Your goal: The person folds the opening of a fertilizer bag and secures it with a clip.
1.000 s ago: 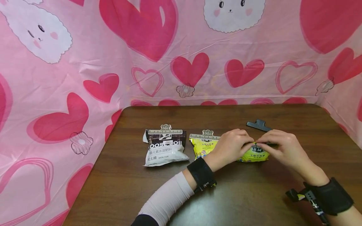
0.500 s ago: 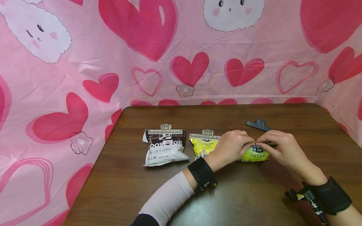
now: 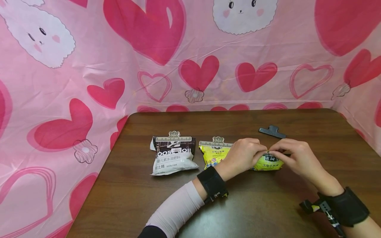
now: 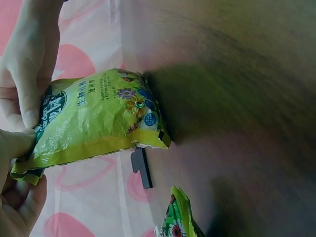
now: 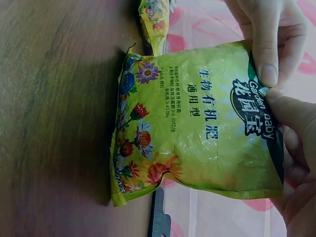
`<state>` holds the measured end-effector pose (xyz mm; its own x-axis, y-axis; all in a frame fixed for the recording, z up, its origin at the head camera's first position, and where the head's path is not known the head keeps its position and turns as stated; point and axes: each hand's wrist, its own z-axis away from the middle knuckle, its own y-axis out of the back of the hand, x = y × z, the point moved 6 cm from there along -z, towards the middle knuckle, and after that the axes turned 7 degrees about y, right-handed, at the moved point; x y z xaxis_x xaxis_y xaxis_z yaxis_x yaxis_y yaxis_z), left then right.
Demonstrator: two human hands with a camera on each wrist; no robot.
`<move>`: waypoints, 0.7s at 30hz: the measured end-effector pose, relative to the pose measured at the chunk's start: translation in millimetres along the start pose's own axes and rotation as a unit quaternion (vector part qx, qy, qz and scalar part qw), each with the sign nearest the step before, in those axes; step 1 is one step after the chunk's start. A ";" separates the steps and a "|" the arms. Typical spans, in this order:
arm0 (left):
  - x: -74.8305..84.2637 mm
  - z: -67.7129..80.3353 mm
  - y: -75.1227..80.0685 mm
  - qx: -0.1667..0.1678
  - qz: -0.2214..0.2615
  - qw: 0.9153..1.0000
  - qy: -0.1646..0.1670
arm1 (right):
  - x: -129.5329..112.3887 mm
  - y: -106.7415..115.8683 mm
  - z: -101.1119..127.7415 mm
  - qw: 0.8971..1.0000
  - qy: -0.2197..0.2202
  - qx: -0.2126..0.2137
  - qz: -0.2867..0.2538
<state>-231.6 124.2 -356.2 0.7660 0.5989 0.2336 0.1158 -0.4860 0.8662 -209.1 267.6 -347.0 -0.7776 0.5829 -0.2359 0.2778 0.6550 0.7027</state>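
Left hand [image 3: 242, 155] and right hand [image 3: 293, 155] both pinching the yellow bag's [image 5: 197, 133] top edge, fingers curled tight, black clip [image 3: 272, 131] lying behind on the table [image 3: 262, 205]

A yellow-green packet [image 5: 197, 128] carried the words "Garden Baby" in white beside the Chinese characters 花园宝 on a dark green patch at its top. Down its front ran 生物有机肥 and 通用型, with smaller lines too fine to read. A black and white packet [image 3: 173, 158] on the table [image 3: 268, 211] showed large letters "OOS" and "oil", partly hidden, above Chinese print that included 松土精.
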 end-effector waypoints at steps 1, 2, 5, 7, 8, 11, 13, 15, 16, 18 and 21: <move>-0.5 0.2 -0.1 0.000 0.004 1.000 0.001 | 0.3 0.3 0.3 1.000 -0.004 0.001 -0.002; -0.9 0.4 -0.1 0.000 0.009 1.000 0.002 | 0.4 0.6 0.6 1.000 -0.006 0.001 -0.004; -1.9 1.2 0.4 0.001 0.020 1.000 0.003 | 0.7 1.6 1.4 1.000 -0.007 -0.002 -0.008; -2.2 1.7 0.7 0.000 0.020 1.000 0.004 | 1.4 2.7 2.6 1.000 -0.008 -0.004 -0.010; -2.2 1.8 0.9 -0.001 0.020 1.000 0.005 | 1.8 3.5 3.2 1.000 -0.009 -0.004 -0.010; -2.2 2.1 1.0 -0.005 0.019 1.000 0.006 | 3.3 5.7 5.9 1.000 -0.012 -0.004 -0.012; -2.2 2.3 1.0 -0.010 0.018 1.000 0.005 | 4.0 6.6 7.4 1.000 -0.016 -0.005 -0.016; -2.6 2.6 1.3 -0.013 0.020 1.000 0.003 | 4.3 6.9 8.6 1.000 -0.018 -0.007 -0.022; -3.0 3.0 1.6 -0.015 0.020 1.000 0.003 | 4.3 6.8 8.8 0.999 -0.018 -0.008 -0.025; -3.7 3.8 2.3 -0.015 0.022 1.000 0.002 | 4.2 6.6 8.8 0.999 -0.018 -0.008 -0.026; -5.1 4.8 2.8 -0.012 0.029 0.999 0.001 | 3.9 6.8 8.0 1.000 -0.018 -0.005 -0.021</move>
<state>-232.1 116.7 -357.1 0.7694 0.5716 0.2850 0.0554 -0.5043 0.8618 -205.7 278.2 -348.5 -0.7677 0.5723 -0.2883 0.2400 0.6740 0.6987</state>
